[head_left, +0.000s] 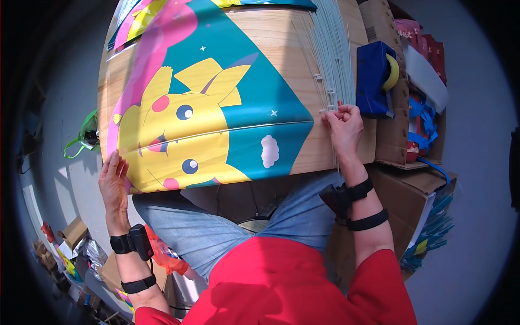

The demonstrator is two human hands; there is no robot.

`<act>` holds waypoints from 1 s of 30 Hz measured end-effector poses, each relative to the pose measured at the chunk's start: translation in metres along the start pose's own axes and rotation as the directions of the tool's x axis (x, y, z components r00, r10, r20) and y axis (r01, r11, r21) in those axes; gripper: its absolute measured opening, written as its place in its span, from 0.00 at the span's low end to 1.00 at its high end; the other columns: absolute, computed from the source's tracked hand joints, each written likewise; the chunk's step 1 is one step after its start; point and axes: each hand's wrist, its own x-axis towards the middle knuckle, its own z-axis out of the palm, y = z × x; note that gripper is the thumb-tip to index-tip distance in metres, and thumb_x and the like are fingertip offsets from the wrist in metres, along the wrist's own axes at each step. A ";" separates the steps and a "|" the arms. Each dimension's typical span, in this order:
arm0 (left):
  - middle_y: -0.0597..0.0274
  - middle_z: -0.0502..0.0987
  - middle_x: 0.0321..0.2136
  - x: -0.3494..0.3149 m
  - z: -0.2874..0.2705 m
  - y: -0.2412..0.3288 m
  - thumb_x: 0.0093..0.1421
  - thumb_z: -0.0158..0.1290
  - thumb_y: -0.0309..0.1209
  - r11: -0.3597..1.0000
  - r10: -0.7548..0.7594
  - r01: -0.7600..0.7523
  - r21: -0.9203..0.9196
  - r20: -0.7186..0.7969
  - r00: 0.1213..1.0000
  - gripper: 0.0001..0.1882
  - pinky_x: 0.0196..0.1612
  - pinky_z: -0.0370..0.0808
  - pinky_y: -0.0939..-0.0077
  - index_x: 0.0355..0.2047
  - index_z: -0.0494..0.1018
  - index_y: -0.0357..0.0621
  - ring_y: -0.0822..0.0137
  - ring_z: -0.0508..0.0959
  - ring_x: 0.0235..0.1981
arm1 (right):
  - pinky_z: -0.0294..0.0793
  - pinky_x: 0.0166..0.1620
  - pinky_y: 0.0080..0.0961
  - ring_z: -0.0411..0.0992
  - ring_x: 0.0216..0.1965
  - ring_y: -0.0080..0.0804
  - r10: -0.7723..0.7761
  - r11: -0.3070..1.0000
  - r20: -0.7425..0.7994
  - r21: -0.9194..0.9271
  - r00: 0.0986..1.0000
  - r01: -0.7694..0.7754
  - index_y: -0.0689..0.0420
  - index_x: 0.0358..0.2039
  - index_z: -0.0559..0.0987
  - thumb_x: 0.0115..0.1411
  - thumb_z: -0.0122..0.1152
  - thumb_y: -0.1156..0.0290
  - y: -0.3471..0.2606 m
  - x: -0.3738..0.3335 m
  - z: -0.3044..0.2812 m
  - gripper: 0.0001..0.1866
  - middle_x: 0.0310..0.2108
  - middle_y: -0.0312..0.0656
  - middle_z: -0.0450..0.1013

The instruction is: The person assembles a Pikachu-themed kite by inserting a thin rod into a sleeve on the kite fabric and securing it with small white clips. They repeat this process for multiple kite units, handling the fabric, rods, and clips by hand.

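Note:
A diamond-shaped kite [249, 108], printed with a yellow cartoon character on teal and pink, lies across the wooden table in front of me. A thin rod or seam line runs over its middle from left to right. My left hand [114, 176] pinches the kite's left corner, thumb and fingers closed at the edge. On the right, my right hand [345, 127] has its fingertips closed on a thin rod at the near end of a bundle of pale thin rods [333, 49]. Small white fittings show on several of these rods.
A blue tape dispenser [374, 81] with yellow tape stands at the table's right edge. Beyond it is an open cardboard box [391, 130] with red and blue items. More printed sheets [142, 24] lie at the far edge. A green bag [86, 132] sits on the floor at left.

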 end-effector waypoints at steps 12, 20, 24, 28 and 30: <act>0.70 0.79 0.31 -0.003 0.008 -0.002 0.57 0.62 0.32 1.000 -0.025 0.024 -0.011 -0.140 0.990 0.11 0.40 0.71 0.83 0.40 0.79 0.45 0.77 0.76 0.32 | 0.77 0.31 0.19 0.78 0.26 0.26 0.127 0.981 0.115 0.131 0.985 -0.142 0.64 0.40 0.67 0.54 0.63 0.81 0.000 -0.014 -0.005 0.16 0.27 0.43 0.77; 0.68 0.79 0.28 -0.014 0.016 0.001 0.54 0.65 0.32 0.999 -0.033 0.039 0.030 -0.200 0.979 0.10 0.35 0.72 0.83 0.35 0.80 0.44 0.76 0.76 0.29 | 0.77 0.32 0.19 0.77 0.27 0.25 0.092 0.995 0.183 0.011 0.979 -0.096 0.64 0.41 0.68 0.55 0.63 0.78 -0.009 -0.006 -0.014 0.15 0.27 0.43 0.77; 0.70 0.79 0.28 -0.016 0.022 0.002 0.54 0.65 0.32 1.000 -0.006 0.012 0.026 -0.189 0.982 0.09 0.36 0.71 0.84 0.35 0.80 0.45 0.78 0.76 0.29 | 0.78 0.32 0.19 0.78 0.28 0.27 0.154 0.984 0.231 0.055 0.960 -0.172 0.64 0.43 0.67 0.56 0.62 0.77 -0.005 -0.002 -0.017 0.16 0.29 0.43 0.77; 0.71 0.80 0.27 -0.017 0.024 0.003 0.54 0.65 0.32 0.999 -0.044 0.049 0.020 -0.190 0.981 0.08 0.35 0.70 0.85 0.34 0.81 0.45 0.79 0.76 0.28 | 0.78 0.34 0.20 0.77 0.29 0.27 0.161 0.985 0.245 0.013 0.956 -0.169 0.64 0.45 0.67 0.57 0.62 0.77 0.000 0.002 -0.020 0.17 0.29 0.42 0.76; 0.71 0.80 0.27 -0.016 0.025 0.002 0.54 0.65 0.33 0.998 -0.043 0.049 0.028 -0.193 0.980 0.09 0.34 0.70 0.86 0.33 0.81 0.45 0.80 0.76 0.28 | 0.78 0.35 0.20 0.77 0.30 0.27 0.158 0.987 0.248 -0.011 0.956 -0.160 0.63 0.45 0.67 0.57 0.62 0.77 0.005 0.003 -0.020 0.17 0.30 0.41 0.76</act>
